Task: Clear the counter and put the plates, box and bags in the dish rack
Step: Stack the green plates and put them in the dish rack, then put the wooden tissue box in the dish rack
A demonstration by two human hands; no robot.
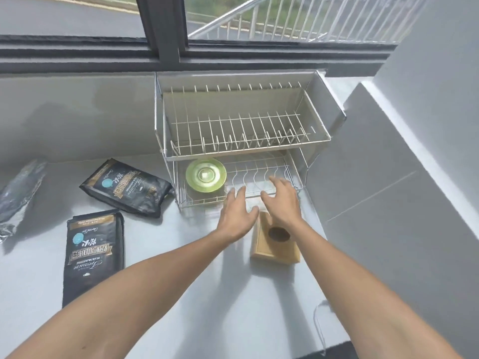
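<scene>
A two-tier wire dish rack (pixel 321 138) stands against the wall under the window. A green plate (pixel 206 174) lies upside down on the left of its lower tier; the upper tier holds nothing. My left hand (pixel 237 212) and my right hand (pixel 282 200) hover open, fingers spread, at the front of the lower tier, holding nothing. Just below my right wrist a wooden box (pixel 274 240) with a round hole lies on the counter. Two black bags rest on the counter: one (pixel 127 187) beside the rack, the other (pixel 93 252) nearer me.
A silver foil bag (pixel 18 195) lies at the far left of the grey counter (pixel 181 268). A grey wall (pixel 388 177) rises right of the rack. A thin white cable (pixel 320 330) hangs at the counter's front right edge.
</scene>
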